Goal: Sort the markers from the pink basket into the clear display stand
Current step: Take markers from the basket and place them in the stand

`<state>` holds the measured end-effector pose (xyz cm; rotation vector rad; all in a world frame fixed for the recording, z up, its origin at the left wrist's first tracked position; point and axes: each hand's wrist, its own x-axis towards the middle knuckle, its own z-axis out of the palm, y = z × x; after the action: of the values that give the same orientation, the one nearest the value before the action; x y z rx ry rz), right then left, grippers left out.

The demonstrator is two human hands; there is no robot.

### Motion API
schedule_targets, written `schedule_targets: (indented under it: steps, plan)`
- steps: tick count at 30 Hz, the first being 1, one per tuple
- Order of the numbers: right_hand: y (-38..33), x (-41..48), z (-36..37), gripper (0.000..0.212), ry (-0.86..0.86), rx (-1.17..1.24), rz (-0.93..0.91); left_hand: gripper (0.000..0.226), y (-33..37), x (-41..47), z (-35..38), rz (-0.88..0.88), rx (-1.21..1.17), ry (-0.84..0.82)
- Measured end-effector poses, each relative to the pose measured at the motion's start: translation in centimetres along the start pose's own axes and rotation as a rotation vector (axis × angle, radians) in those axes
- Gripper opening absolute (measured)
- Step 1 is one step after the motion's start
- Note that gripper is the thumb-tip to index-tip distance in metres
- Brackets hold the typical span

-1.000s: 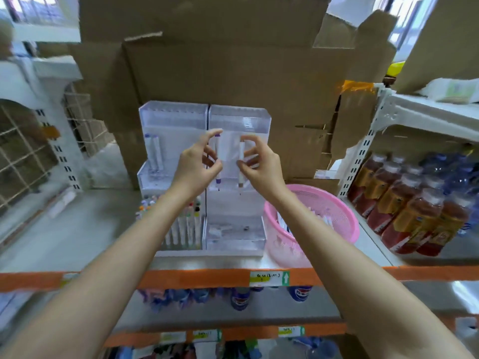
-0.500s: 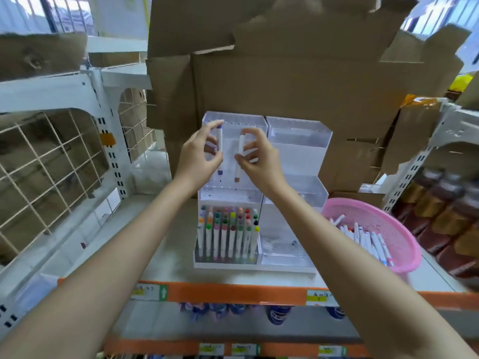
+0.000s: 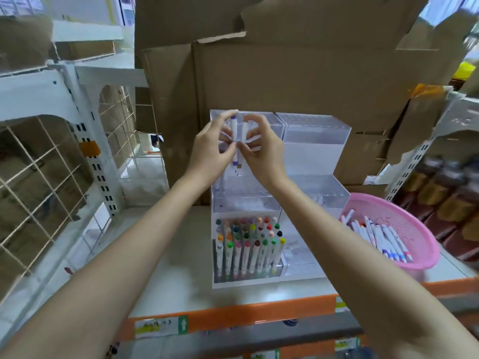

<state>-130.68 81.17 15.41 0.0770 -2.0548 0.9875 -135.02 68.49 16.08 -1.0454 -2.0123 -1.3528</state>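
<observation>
A: Head view, centre of frame: left hand [image 3: 212,147] and right hand [image 3: 262,154] raised close together, in front of the top left tier of the clear display stand [image 3: 316,149].

B: State of the hands?

A: Left hand pinching a purple-capped marker [image 3: 234,133] by its white barrel, thumb and fingertips curled round it, held upright. Right hand pinching a second marker [image 3: 244,130], white with a brownish lower end, upright just beside the first. Touching or apart, impossible to tell.

B: And the rest of the markers?

A: Loose markers [image 3: 383,237] lying in the pink basket [image 3: 414,221] at lower right of frame, on the shelf [image 3: 178,268] just beside the stand. Colour-capped markers [image 3: 246,244] packed upright in the stand's lower left compartment.

B: Around the stand?

A: Cardboard boxes [image 3: 311,81] right behind it, filling the upper centre. White wire grid [image 3: 33,177] at left of frame, blurred bottles [image 3: 448,200] at far right, orange shelf edge [image 3: 246,310] with a paper label [image 3: 160,326] along the bottom.
</observation>
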Motion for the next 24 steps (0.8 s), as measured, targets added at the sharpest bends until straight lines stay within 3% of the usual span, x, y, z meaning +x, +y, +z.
schedule_targets:
  steps: [9, 15, 24]
  plan:
    - [1.4, -0.4, 1.1, 0.043, 0.020, -0.008, -0.053, 0.055, -1.3, -0.6, 0.2, 0.095, 0.035, 0.011]
    - [1.8, -0.4, 1.1, 0.044, 0.018, -0.020, -0.060, 0.056, -1.7, -0.7, 0.4, 0.066, 0.095, -0.041]
    - [2.1, -0.6, 0.8, 0.042, 0.023, -0.064, -0.073, 0.037, -1.6, -0.2, 0.1, 0.054, 0.145, -0.127]
